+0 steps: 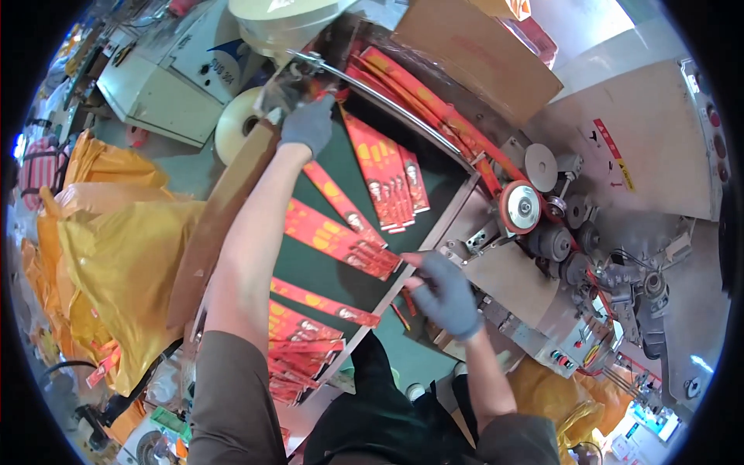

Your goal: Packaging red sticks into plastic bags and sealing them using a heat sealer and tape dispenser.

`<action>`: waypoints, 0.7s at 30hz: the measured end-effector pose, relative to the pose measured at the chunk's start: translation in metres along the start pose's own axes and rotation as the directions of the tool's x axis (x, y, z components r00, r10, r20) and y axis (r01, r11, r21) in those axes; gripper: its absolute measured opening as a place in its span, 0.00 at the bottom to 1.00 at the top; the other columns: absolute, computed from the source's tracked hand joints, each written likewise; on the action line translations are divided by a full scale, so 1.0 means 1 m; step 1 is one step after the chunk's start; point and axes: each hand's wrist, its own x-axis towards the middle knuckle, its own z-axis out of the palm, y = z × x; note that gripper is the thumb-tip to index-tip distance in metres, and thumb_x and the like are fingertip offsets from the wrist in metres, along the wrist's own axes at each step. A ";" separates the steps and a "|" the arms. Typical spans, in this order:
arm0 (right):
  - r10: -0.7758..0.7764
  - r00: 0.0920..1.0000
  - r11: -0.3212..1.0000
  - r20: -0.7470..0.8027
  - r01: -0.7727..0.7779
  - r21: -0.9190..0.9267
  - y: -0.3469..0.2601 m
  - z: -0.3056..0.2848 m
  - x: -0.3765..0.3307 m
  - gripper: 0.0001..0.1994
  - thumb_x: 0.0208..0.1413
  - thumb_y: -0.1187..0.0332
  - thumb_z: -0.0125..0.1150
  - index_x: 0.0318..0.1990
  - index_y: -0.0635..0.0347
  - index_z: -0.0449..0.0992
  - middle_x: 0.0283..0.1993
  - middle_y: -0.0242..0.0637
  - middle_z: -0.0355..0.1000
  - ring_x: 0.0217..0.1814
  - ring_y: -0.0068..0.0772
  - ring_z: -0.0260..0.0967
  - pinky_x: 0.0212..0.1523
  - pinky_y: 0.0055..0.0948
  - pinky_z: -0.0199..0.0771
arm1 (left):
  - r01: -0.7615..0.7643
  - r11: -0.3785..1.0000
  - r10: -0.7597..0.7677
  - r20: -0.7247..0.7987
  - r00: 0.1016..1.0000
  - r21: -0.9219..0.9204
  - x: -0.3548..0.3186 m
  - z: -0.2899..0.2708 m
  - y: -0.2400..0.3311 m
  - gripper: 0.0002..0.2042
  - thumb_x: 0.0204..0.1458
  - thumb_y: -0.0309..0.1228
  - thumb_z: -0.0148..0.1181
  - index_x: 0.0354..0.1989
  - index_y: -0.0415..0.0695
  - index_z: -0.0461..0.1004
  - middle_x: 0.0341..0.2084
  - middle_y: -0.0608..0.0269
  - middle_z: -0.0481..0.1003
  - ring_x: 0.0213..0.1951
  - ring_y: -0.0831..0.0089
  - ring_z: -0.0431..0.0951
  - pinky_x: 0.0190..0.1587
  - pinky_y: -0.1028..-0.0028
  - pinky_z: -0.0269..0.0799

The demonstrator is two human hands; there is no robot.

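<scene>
Probably light, slick and bendy, the long flat red-and-gold packets (339,242) suit edge grips. Grey-gloved right hand (446,296) half-open, seemingly empty; grey-gloved left hand (308,125), hold unclear.

Left head-worn fisheye: looks steeply down, fairly near, over hands (446,297) and green work surface (318,267).

"What stands around that pale cabinet (159,108)?"

"Greyish-green floor (190,169) shows beside it, and on the cabinet's near side, toward me, I've got big bulging yellow bags (128,263)."

"And to its left?"

"Cluttered shelving or a bench (74,66); I can't tell which, it blurs."

"To the cabinet's right?"

"Well apart from it, a brown cardboard box (473,58); farther right still, a broad grey panel (651,147)."

"Any light?"

"Well right of the cabinet I see white glare (597,23), perhaps window, perhaps lamp."
</scene>
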 end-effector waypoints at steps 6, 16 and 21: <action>-0.189 0.915 0.851 -0.357 -0.028 -0.524 0.043 0.041 0.106 0.34 0.47 0.57 0.62 0.59 0.65 0.57 0.56 0.54 0.59 0.60 0.57 0.54 0.60 0.49 0.54 | 0.015 0.967 -0.034 0.071 0.997 0.255 0.017 0.001 -0.001 0.12 0.52 0.30 0.46 0.44 0.42 0.63 0.29 0.46 0.76 0.33 0.51 0.77 0.34 0.55 0.72; -0.394 0.919 0.827 -0.035 0.338 -0.449 0.065 0.100 0.076 0.30 0.47 0.69 0.54 0.61 0.63 0.57 0.59 0.48 0.60 0.64 0.50 0.54 0.65 0.49 0.48 | -0.153 0.942 0.084 0.231 0.969 0.300 -0.120 -0.029 -0.053 0.12 0.46 0.27 0.54 0.40 0.43 0.66 0.27 0.53 0.76 0.31 0.55 0.78 0.32 0.61 0.74; -0.466 0.874 0.789 0.141 0.482 -0.380 0.049 0.115 0.055 0.28 0.47 0.71 0.55 0.59 0.62 0.61 0.59 0.45 0.62 0.64 0.45 0.56 0.65 0.47 0.50 | -0.055 0.972 0.021 0.150 0.989 0.226 -0.208 -0.078 -0.100 0.13 0.40 0.28 0.59 0.36 0.45 0.69 0.30 0.55 0.73 0.34 0.57 0.76 0.35 0.62 0.73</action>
